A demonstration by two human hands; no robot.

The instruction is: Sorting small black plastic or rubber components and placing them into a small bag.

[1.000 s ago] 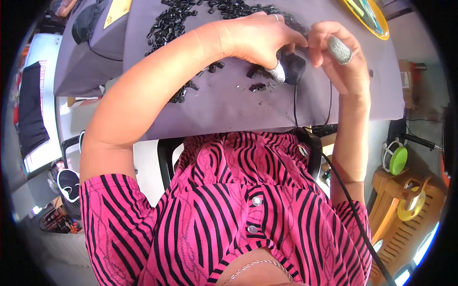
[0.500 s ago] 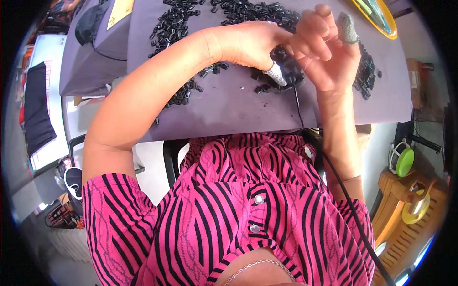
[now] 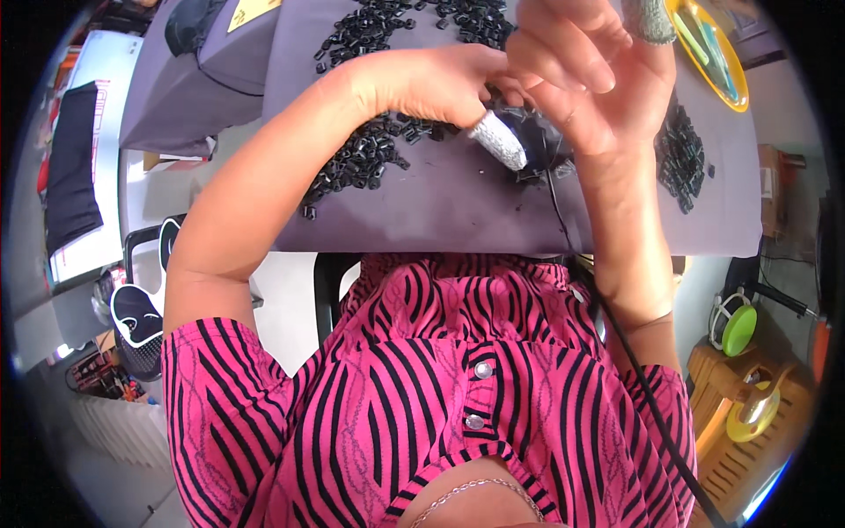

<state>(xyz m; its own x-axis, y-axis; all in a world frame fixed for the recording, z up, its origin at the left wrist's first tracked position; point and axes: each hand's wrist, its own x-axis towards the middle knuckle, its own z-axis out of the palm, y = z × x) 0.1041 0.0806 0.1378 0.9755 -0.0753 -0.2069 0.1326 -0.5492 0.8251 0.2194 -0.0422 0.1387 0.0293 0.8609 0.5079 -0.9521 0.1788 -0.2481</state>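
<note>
My left hand (image 3: 449,84) reaches in low over the table, its thumb in a grey knitted finger cover (image 3: 499,141) stretched away from the bent fingers. The fingertips are partly hidden by my right hand (image 3: 598,84). That hand is raised nearer to me, palm up, fingers loosely curled and thumb apart, with nothing visible in it. Another grey finger cover (image 3: 650,19) is on its thumb, cut off by the top edge. Under both hands lies a dark shiny clump (image 3: 539,150), too covered to make out. A black cable (image 3: 558,207) runs from there toward me.
Small black pieces (image 3: 361,158) lie in heaps on the grey-covered table (image 3: 414,211), with another pile (image 3: 682,158) at the right. A yellow-rimmed tray (image 3: 742,92) stands far right. A wooden chair (image 3: 717,378) is at the right, and a white-framed board (image 3: 97,194) at the left.
The right hand has risen toward me and up in the picture. The left hand stays over the dark clump, its thumb slightly shifted left. The whole view has shifted a little.
</note>
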